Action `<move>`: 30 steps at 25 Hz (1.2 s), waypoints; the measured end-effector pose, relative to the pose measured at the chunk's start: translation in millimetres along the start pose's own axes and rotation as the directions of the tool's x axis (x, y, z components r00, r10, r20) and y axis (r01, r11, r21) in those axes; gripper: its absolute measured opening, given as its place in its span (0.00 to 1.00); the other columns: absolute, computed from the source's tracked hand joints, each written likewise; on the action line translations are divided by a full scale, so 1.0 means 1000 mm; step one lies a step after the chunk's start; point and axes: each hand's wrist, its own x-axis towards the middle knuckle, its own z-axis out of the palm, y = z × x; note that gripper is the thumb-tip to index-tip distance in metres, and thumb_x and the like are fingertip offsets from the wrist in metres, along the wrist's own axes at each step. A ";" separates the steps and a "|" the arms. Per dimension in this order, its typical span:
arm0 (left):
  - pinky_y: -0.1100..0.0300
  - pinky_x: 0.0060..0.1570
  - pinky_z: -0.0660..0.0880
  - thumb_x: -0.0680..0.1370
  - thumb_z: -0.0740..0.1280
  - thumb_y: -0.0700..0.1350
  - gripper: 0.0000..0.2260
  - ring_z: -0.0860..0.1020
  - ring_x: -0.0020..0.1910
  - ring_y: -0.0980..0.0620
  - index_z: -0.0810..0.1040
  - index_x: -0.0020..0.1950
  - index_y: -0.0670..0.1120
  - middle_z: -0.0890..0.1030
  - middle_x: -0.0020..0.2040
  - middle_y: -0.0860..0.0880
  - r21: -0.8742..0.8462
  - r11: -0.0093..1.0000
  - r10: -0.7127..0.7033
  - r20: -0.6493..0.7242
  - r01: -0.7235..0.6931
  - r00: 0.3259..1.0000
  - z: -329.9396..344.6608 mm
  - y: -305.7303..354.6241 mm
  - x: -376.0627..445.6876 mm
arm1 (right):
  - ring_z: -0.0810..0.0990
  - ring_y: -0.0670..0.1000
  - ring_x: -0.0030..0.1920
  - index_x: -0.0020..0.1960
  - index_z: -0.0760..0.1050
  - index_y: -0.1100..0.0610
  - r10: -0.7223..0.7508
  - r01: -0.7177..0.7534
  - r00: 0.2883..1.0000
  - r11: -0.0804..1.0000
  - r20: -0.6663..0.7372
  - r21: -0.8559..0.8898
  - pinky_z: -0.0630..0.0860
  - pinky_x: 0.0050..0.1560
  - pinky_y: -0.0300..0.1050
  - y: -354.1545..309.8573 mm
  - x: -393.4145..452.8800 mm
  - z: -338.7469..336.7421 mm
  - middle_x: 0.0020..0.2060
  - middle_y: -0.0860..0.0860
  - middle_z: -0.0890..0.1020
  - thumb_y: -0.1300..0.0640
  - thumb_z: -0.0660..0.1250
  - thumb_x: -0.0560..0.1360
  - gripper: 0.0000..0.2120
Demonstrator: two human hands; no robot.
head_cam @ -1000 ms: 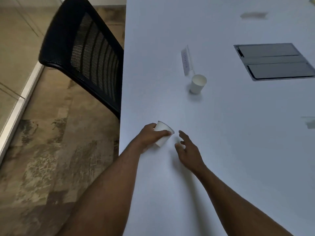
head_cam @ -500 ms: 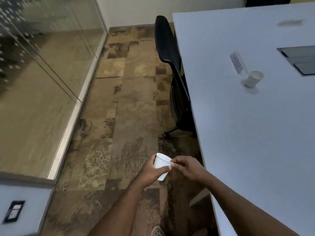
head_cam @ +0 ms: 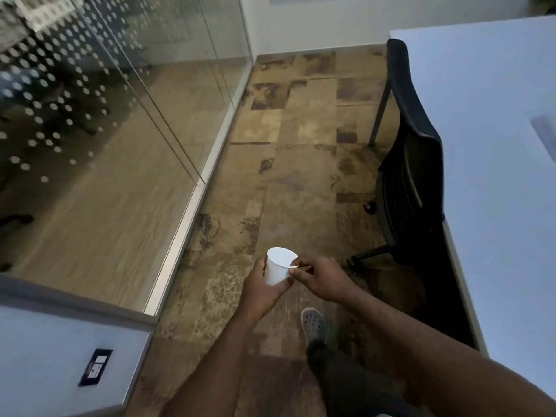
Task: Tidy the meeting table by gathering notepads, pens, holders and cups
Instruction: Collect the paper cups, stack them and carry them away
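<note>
A small white paper cup [head_cam: 278, 267] is held upright over the floor, left of the table. My left hand [head_cam: 261, 288] wraps around its side and bottom. My right hand [head_cam: 320, 278] pinches the cup's rim with thumb and fingers. The cup looks empty inside. The white meeting table [head_cam: 493, 164] fills the right side of the view; the other cup and the holder on it are out of view.
A black mesh office chair [head_cam: 415, 182] stands pushed against the table's left edge. A glass partition [head_cam: 126, 121] runs along the left, with a white wall and a socket plate [head_cam: 95, 367] at lower left. My grey shoe [head_cam: 313, 325] is on the patterned carpet.
I have turned away from the table with the cup lifted off it. My right hand came onto the cup's rim. The second cup and holder have left the view.
</note>
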 end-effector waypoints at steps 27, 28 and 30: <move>0.54 0.52 0.77 0.66 0.78 0.53 0.31 0.78 0.53 0.52 0.74 0.66 0.50 0.80 0.60 0.50 0.185 0.950 0.206 0.225 -0.250 0.952 -0.061 0.308 0.825 | 0.80 0.43 0.42 0.54 0.81 0.52 0.179 -0.176 0.914 0.984 -0.363 0.044 0.74 0.40 0.35 -0.004 0.748 -0.342 0.48 0.46 0.85 0.48 0.64 0.78 0.12; 0.55 0.51 0.76 0.67 0.78 0.52 0.30 0.77 0.52 0.52 0.73 0.67 0.50 0.80 0.60 0.50 0.172 0.949 0.216 0.255 -0.264 0.943 -0.053 0.326 0.848 | 0.80 0.43 0.42 0.54 0.81 0.53 0.195 -0.189 0.904 0.981 -0.381 0.053 0.76 0.41 0.38 0.000 0.765 -0.361 0.48 0.47 0.85 0.49 0.64 0.78 0.12; 0.59 0.48 0.73 0.68 0.77 0.49 0.29 0.76 0.51 0.53 0.73 0.67 0.49 0.79 0.60 0.50 0.157 0.937 0.256 0.303 -0.313 0.918 -0.033 0.359 0.900 | 0.81 0.42 0.41 0.55 0.81 0.52 0.220 -0.211 0.875 0.975 -0.432 0.069 0.79 0.44 0.42 0.014 0.805 -0.401 0.48 0.46 0.85 0.48 0.64 0.78 0.12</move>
